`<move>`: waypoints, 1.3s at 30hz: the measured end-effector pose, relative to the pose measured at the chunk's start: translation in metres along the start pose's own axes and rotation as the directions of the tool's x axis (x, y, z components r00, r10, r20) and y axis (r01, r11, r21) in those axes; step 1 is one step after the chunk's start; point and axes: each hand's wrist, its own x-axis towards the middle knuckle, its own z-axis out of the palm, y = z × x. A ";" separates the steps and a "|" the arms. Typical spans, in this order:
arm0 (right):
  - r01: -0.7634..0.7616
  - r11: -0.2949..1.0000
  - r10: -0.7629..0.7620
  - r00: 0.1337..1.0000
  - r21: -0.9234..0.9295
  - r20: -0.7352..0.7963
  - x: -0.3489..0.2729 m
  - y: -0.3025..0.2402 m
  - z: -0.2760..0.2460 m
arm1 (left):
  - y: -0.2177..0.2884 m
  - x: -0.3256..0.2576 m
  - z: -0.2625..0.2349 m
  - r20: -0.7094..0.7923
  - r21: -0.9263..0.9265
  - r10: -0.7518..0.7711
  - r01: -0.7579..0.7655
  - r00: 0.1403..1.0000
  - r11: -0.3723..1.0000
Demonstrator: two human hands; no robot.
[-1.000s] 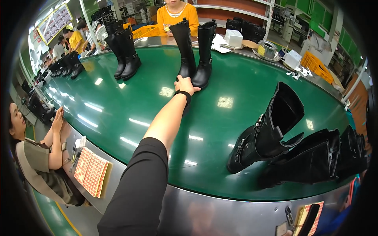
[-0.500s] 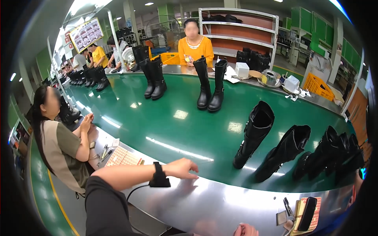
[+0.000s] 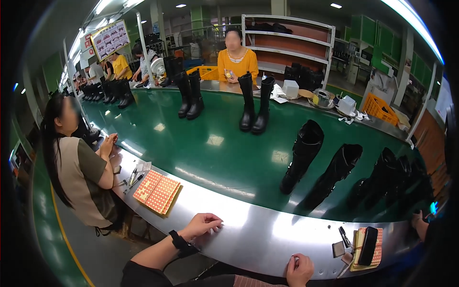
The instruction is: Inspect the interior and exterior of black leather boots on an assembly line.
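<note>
My left hand (image 3: 204, 226) rests on the near metal ledge (image 3: 253, 232), its fingers loosely bent and a little apart, with nothing in them. A black band (image 3: 179, 240) is around that wrist. At the ledge's front edge lies my right hand (image 3: 300, 271), fingers curled in and no object visible in it. Beyond the ledge, a black boot (image 3: 302, 155) stands on the green belt, with another black boot (image 3: 330, 179) to its right. Right of my right hand, a black phone (image 3: 368, 246) lies on a patterned notebook (image 3: 378, 258).
Left of my left hand lies an orange-patterned notebook (image 3: 157, 191) beside small tools (image 3: 134, 179). A seated co-worker (image 3: 81, 162) is at the left; another person (image 3: 237, 62) faces me across the belt. Black boot pairs (image 3: 253, 107) stand mid-belt. At the right edge, another hand (image 3: 420, 225) shows.
My left arm has drawn back toward me and down, uncovering the orange-patterned notebook. My right hand has come further into view. The boots at the right sit slightly further left in the picture.
</note>
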 end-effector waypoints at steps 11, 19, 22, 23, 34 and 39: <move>-0.009 1.000 0.008 0.996 0.009 0.086 0.004 0.000 -0.007 | -0.021 -0.035 -0.029 -0.152 0.749 0.695 -0.377 0.703 0.545; -0.040 0.999 0.043 0.995 -0.034 0.089 0.000 0.003 -0.002 | -0.013 -0.042 -0.019 -0.067 0.915 0.666 -0.221 0.743 0.339; -0.068 0.996 0.074 0.993 -0.059 0.095 0.004 -0.004 -0.002 | -0.013 -0.043 -0.021 -0.069 0.909 0.635 -0.213 0.770 0.357; -0.095 0.994 0.101 0.988 -0.058 0.114 0.004 -0.007 -0.004 | -0.012 -0.043 -0.020 -0.067 0.917 0.618 -0.196 0.784 0.348; -0.101 0.993 0.106 0.991 -0.062 0.082 0.013 -0.018 -0.005 | -0.006 -0.043 -0.018 -0.089 0.925 0.576 -0.148 0.812 0.351; -0.077 0.994 0.082 0.994 -0.073 0.073 0.013 -0.017 -0.004 | -0.006 -0.042 -0.018 -0.082 0.931 0.583 -0.147 0.809 0.334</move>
